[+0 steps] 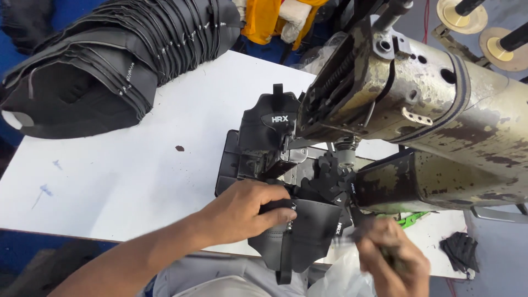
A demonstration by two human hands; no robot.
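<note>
My left hand (pixel 245 212) grips a black shoe upper piece (pixel 308 228) lying at the base of a worn, rusty sewing machine (pixel 434 110). The piece reaches up toward the needle area (pixel 344 157). Another black shoe upper (pixel 269 129) with a pull tab sits behind the machine's post. My right hand (pixel 393 256) is blurred at the lower right, closed on a small dark item that I cannot make out, beside the piece's right edge.
A big stack of black shoe uppers (pixel 104 66) lies at the table's far left. The white table (pixel 137 165) has small stains. Black scraps (pixel 461 250) lie at the right edge. Thread spools (pixel 503 44) stand behind the machine. Yellow cloth (pixel 264 19) at the back.
</note>
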